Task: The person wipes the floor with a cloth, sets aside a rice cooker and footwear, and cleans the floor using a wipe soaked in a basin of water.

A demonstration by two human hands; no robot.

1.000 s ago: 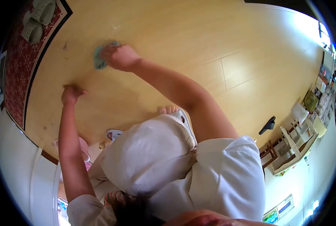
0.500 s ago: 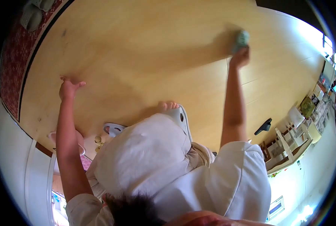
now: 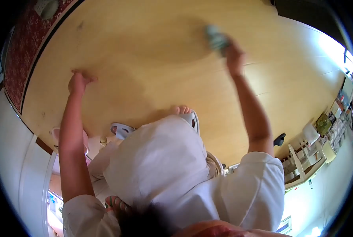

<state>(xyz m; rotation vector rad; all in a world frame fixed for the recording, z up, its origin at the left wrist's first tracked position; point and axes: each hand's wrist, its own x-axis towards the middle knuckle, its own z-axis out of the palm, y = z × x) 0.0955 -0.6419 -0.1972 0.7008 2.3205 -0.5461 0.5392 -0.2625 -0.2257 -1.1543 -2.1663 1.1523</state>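
My right hand (image 3: 235,55) is closed on a blue-green cloth (image 3: 216,39) at the upper right of the wood-look floor (image 3: 144,51); both are smeared by motion. At the left, my left hand (image 3: 79,81) rests on the floor with its fingers apart and nothing in them. Between the two arms are my bent knees in light trousers (image 3: 156,154) and a foot in a grey slipper (image 3: 190,118). Another grey slipper (image 3: 122,130) shows beside the knee.
A red patterned mat (image 3: 24,59) with a dark edge lies at the far left, a light clog (image 3: 46,8) on it. A pink basin (image 3: 85,142) is behind my left forearm. At the right are a black slipper (image 3: 279,139) and white chairs (image 3: 299,162).
My right hand swept the cloth from the left far to the right, then partly back left. My left hand has stayed at the left, leaning on the floor. The view has shifted slightly.
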